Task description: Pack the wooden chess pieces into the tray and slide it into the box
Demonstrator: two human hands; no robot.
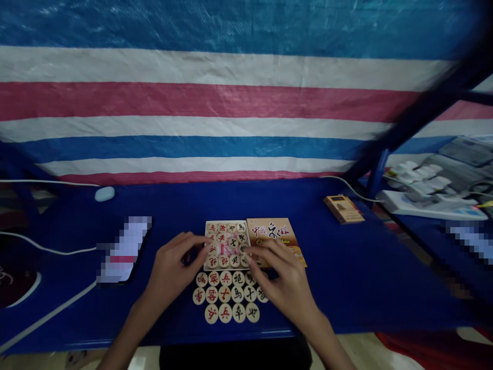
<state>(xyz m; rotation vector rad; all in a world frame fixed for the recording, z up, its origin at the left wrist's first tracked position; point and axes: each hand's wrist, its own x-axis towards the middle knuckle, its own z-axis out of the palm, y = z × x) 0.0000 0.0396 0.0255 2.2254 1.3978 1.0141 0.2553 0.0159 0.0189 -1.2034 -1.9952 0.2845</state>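
Observation:
A shallow white box (pixel 226 222) holds round Chinese chess pieces (pixel 233 242) with red and black characters, laid in rows around a pink-and-white patterned patch in the middle. At its left side, my left hand (pixel 179 259) has thumb and forefinger closed on a red-marked piece (pixel 212 250). Opposite it, my right hand (pixel 283 270) pinches a black-marked piece (pixel 243 248) at the box's right side. Several loose pieces (pixel 225 294) lie face up in three rows in front of the box. My right fingers hide part of the box's corner and some loose pieces.
The brown box lid (pixel 269 228) lies right of the box on the blue table (pixel 162 321). A phone (pixel 125 252) and white cables are on the left, near a small white case (pixel 105 193). A yellow-brown carton (pixel 344 209) and a power strip (pixel 431 205) are on the right.

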